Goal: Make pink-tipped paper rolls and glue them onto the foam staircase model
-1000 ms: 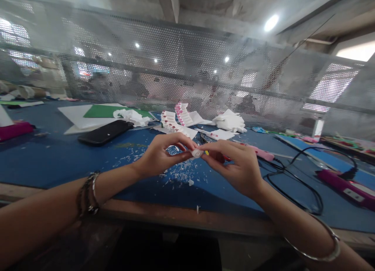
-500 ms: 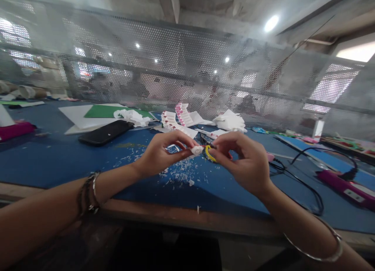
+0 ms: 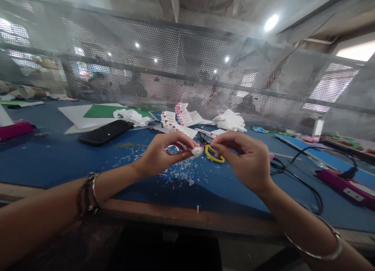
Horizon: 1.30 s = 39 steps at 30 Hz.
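Head view: your right hand [image 3: 246, 157] has moved off the white roll [image 3: 197, 151], now pinched by your left hand [image 3: 157, 155] alone; what your right fingers [image 3: 222, 149] hold is unclear

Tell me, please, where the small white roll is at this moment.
The small white roll is near the centre of the head view, pinched in the left hand, just left of the yellow loop.
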Each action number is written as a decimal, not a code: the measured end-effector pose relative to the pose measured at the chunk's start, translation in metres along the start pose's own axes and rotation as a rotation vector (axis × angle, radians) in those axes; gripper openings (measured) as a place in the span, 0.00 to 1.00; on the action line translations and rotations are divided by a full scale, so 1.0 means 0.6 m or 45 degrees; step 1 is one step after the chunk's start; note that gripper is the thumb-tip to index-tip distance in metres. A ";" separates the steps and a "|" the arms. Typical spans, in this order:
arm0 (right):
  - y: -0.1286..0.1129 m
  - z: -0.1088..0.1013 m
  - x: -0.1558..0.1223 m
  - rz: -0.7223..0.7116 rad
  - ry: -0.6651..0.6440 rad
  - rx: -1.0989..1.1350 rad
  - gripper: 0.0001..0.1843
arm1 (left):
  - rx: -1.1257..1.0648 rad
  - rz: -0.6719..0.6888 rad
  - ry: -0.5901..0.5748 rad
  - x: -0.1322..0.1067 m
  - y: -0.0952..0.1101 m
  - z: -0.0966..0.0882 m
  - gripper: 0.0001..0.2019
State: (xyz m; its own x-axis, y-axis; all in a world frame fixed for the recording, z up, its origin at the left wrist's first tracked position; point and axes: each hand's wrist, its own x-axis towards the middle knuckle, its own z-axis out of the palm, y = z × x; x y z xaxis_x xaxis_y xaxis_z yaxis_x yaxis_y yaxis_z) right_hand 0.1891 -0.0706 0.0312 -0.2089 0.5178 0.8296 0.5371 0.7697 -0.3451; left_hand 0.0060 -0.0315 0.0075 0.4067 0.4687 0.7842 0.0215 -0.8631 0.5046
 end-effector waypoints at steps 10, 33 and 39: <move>0.006 0.003 0.005 0.138 -0.121 0.175 0.04 | -0.251 -0.286 -0.117 0.001 -0.007 0.003 0.04; 0.024 0.009 0.001 0.205 -0.346 0.234 0.05 | -1.024 -0.838 -0.311 0.009 -0.005 0.003 0.06; 0.022 0.007 0.003 0.232 -0.384 0.105 0.04 | -0.888 -0.823 -0.278 0.008 -0.008 0.002 0.10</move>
State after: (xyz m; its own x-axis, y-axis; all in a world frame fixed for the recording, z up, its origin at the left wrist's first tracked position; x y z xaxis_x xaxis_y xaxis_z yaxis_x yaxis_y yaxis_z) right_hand 0.1923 -0.0582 0.0262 -0.3545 0.7265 0.5887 0.5223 0.6760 -0.5198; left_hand 0.0086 -0.0254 0.0084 0.6684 0.7067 0.2320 -0.2169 -0.1131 0.9696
